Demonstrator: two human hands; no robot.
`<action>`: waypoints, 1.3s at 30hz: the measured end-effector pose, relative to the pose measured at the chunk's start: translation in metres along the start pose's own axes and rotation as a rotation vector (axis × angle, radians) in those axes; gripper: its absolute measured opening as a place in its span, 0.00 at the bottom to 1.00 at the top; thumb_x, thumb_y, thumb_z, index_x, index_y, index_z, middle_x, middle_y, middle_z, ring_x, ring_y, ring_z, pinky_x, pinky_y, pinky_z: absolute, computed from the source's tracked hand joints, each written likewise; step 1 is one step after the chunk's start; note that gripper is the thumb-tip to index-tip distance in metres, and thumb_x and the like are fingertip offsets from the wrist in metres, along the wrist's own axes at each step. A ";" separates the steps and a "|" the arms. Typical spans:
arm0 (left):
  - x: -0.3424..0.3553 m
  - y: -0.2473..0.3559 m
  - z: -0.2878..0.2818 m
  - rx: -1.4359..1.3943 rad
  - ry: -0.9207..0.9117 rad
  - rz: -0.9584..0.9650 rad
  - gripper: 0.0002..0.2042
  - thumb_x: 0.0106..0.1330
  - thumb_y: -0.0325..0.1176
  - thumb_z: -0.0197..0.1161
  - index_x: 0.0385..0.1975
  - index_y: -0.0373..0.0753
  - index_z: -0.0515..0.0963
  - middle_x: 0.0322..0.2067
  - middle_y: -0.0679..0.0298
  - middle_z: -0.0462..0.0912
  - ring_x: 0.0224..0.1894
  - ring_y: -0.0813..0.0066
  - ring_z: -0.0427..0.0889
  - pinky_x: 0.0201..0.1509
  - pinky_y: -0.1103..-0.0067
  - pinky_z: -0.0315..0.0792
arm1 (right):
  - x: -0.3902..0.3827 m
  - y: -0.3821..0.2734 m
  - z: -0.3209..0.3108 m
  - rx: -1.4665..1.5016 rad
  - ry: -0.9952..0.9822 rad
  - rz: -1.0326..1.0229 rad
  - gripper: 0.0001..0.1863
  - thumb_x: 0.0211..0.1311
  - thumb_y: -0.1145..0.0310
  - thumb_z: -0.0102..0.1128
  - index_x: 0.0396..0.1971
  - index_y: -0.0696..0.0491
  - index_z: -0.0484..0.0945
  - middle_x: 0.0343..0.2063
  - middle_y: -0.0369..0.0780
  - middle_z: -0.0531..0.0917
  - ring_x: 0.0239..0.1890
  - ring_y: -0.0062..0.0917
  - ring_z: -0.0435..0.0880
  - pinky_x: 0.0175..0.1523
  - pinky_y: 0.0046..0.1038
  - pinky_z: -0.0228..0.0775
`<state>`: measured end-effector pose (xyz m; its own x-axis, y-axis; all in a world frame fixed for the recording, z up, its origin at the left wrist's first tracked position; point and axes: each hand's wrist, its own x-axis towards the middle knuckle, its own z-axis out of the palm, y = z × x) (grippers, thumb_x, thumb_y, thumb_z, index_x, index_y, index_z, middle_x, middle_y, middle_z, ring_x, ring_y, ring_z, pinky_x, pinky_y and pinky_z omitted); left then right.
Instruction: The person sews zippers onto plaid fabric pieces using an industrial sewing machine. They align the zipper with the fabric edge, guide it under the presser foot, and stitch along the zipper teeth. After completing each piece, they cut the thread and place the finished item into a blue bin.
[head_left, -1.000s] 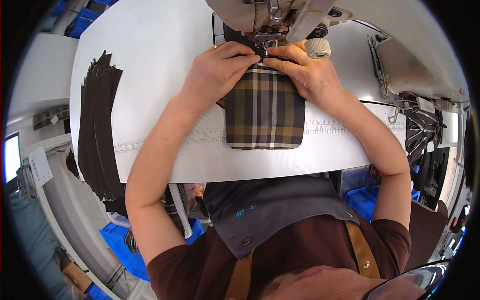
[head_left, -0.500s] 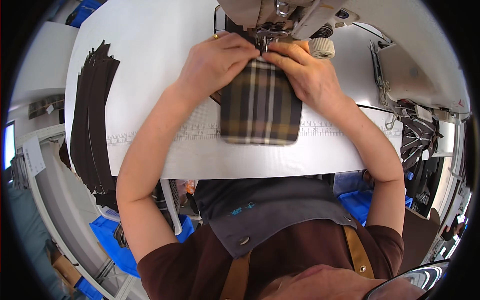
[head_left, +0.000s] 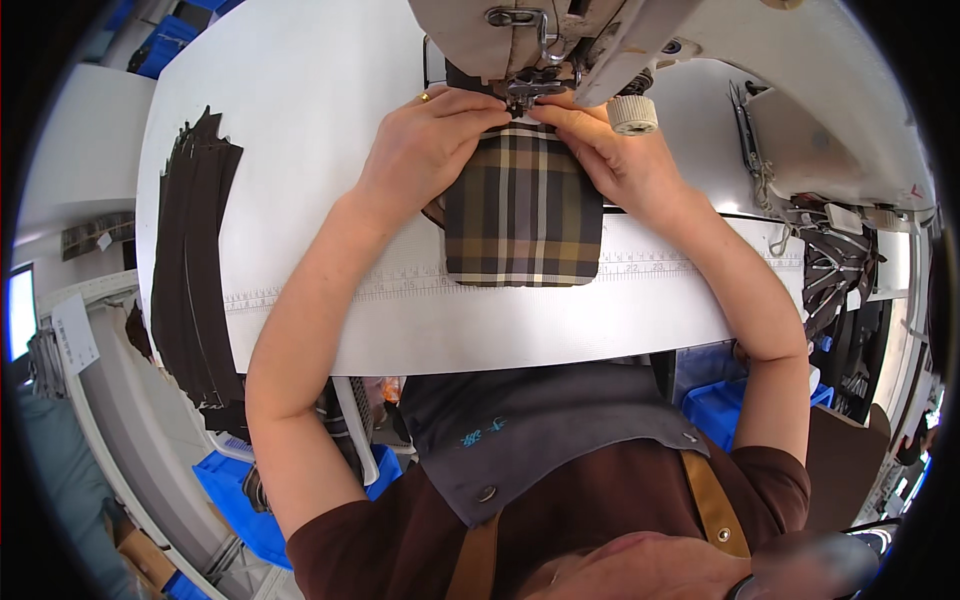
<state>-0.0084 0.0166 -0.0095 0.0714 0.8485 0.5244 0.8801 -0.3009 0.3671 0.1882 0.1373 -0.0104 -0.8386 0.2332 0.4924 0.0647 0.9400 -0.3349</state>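
Observation:
A plaid fabric piece [head_left: 524, 210] in brown, olive, black and white, with rounded near corners, lies flat below the needle area of a sewing machine [head_left: 545, 50]. Its far edge meets the metal presser foot [head_left: 522, 98]. My left hand [head_left: 425, 145], with a ring on one finger, pinches that edge just left of the foot. From the other side my right hand [head_left: 625, 150] grips it, thumb and fingers drawn together close to the foot. The machine head partly covers the right fingertips, and the needle tip cannot be made out.
Long dark brown fabric strips [head_left: 190, 270] lie stacked on the left of the white table [head_left: 480, 335]. A cream knob [head_left: 632, 115] juts from the machine above my right hand. Thread snips [head_left: 745, 130] rest at right. Blue bins [head_left: 235, 500] stand below.
The plaid piece has slid slightly away from me toward the presser foot, both hands keeping hold of its far edge. The whole view has shifted a little.

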 end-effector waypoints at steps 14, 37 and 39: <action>0.001 -0.002 0.002 0.014 0.014 0.016 0.11 0.52 0.21 0.60 0.34 0.41 0.82 0.37 0.68 0.82 0.40 0.68 0.80 0.44 0.77 0.77 | -0.009 -0.037 -0.069 -0.055 0.162 -0.048 0.15 0.47 0.81 0.62 0.38 0.56 0.80 0.25 0.39 0.79 0.29 0.33 0.77 0.34 0.29 0.69; 0.003 -0.006 0.003 -0.054 -0.005 0.021 0.11 0.56 0.21 0.59 0.37 0.41 0.83 0.39 0.67 0.82 0.38 0.67 0.80 0.43 0.77 0.75 | -0.036 0.009 -0.049 0.102 0.152 0.288 0.07 0.54 0.76 0.62 0.34 0.57 0.81 0.17 0.38 0.75 0.22 0.26 0.71 0.28 0.25 0.63; 0.003 -0.005 0.002 -0.050 -0.006 0.016 0.11 0.56 0.20 0.59 0.37 0.41 0.83 0.39 0.67 0.82 0.38 0.67 0.80 0.43 0.77 0.75 | -0.039 0.010 -0.049 0.106 0.175 0.274 0.06 0.57 0.75 0.59 0.35 0.57 0.81 0.18 0.37 0.75 0.23 0.24 0.70 0.29 0.25 0.62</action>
<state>-0.0120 0.0213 -0.0118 0.0881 0.8460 0.5259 0.8543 -0.3357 0.3969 0.2478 0.1493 0.0063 -0.6915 0.5214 0.4999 0.2106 0.8075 -0.5509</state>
